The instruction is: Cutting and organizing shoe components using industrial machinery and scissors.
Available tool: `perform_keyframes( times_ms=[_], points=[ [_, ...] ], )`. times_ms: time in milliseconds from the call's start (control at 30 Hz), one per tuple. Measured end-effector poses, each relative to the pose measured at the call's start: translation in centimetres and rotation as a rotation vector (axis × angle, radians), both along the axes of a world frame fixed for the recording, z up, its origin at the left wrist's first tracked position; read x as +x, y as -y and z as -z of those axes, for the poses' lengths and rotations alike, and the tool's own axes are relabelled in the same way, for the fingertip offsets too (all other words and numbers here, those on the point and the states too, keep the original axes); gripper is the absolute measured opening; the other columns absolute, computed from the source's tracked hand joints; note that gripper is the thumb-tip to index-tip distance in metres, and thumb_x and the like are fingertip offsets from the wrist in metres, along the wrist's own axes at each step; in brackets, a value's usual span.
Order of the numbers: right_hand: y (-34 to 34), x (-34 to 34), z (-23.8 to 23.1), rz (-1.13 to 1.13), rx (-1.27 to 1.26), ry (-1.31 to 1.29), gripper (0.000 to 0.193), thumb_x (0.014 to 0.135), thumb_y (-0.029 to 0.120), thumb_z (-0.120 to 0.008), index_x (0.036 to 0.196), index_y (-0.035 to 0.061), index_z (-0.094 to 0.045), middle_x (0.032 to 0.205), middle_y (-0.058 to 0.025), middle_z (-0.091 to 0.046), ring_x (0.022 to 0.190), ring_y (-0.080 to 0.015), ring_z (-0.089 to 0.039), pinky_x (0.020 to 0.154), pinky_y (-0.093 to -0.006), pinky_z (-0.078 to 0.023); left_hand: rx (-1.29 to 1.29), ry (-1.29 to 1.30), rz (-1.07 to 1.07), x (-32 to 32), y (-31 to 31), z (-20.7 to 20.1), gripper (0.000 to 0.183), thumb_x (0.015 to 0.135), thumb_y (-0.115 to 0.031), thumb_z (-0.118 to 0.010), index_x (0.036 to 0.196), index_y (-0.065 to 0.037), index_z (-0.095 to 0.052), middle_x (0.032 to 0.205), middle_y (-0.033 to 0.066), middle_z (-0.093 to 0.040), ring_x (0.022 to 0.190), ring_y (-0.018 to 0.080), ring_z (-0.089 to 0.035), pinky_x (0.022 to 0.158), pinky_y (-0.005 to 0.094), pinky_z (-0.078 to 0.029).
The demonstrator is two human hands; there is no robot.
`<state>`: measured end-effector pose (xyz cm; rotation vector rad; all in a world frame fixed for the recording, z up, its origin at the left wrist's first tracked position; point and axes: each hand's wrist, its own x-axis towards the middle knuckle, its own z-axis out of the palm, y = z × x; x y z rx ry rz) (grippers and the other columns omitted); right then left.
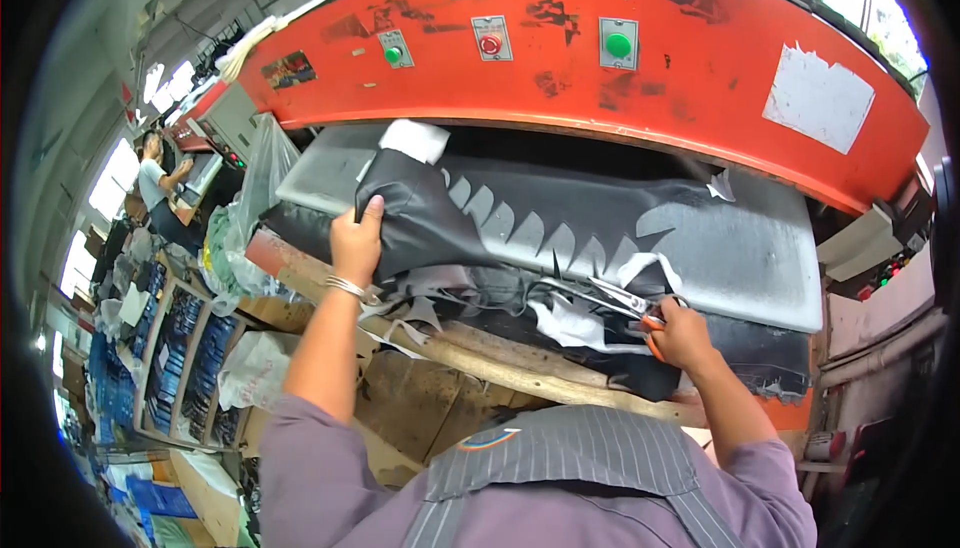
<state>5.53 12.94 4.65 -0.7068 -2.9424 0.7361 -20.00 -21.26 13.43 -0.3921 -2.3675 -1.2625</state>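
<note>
My left hand (357, 243) is closed on a folded edge of a black sheet of leather-like material (415, 213), lifting it off the grey cutting bed (740, 258). A white underside shows where a corner of the sheet turns over. Along the sheet runs a row of curved, pointed cut-outs, with the pale bed visible through them. My right hand (684, 334) grips orange-handled scissors (622, 300), whose blades point left toward the sheet's near edge. Ragged black and white scraps (570, 323) hang over the bed's front, below the blades.
A red machine beam (560, 58) with green and red buttons spans the far side. A wooden rail (500, 368) edges the bed nearest me. At left stand a rack of blue-black cutting dies (180, 348) and a clear plastic bag (265, 188). Another person (165, 188) works farther back.
</note>
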Motion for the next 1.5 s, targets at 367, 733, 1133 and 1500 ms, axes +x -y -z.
perform_keyframes(
  times_ms=[367,733,1133,1500],
  points=[
    [-7.0,1.1,-0.7,0.19,-0.409,-0.146,0.051,0.066,0.034,-0.083,0.097,0.001,-0.06,0.088,-0.0143,-0.063,0.084,-0.0213,-0.06,0.074,-0.0352,-0.047,0.059,-0.02,0.208,1.2,-2.7,-1.4,0.039,0.091,-0.033,-0.06,0.085,0.005,-0.063,0.064,0.0073,-0.06,0.062,0.0112,-0.048,0.059,0.0301,-0.043],
    [-1.1,-10.1,-7.9,-0.74,0.567,-0.133,0.086,0.066,0.076,-0.056,0.1,-0.0026,-0.058,0.1,-0.0192,-0.058,0.1,-0.0309,-0.055,0.09,-0.0381,-0.042,0.078,-0.142,0.425,3.8,-6.9,-5.2,0.04,0.09,-0.034,-0.063,0.084,0.005,-0.064,0.064,0.0071,-0.06,0.06,0.0119,-0.05,0.057,0.0289,-0.043],
    [1.8,-11.5,-10.0,-0.923,0.626,-0.18,0.082,0.065,0.077,-0.056,0.085,-0.0027,-0.06,0.088,-0.0159,-0.062,0.088,-0.0305,-0.062,0.074,-0.0381,-0.05,0.065,-0.25,0.157,2.6,-5.1,-7.4,0.039,0.089,-0.036,-0.062,0.086,0.002,-0.065,0.066,0.0158,-0.063,0.057,0.0245,-0.056,0.059,0.0337,-0.045],
    [6.4,-13.4,-11.9,-1.013,0.627,0.125,0.075,0.069,0.072,-0.058,0.087,-0.0005,-0.062,0.09,-0.0163,-0.064,0.093,-0.0292,-0.063,0.073,-0.0394,-0.05,0.134,-0.303,0.164,3.3,-5.4,-7.7,0.042,0.088,-0.039,-0.063,0.087,0.003,-0.065,0.068,0.0175,-0.063,0.058,0.0268,-0.059,0.059,0.0343,-0.046]
  ],
)
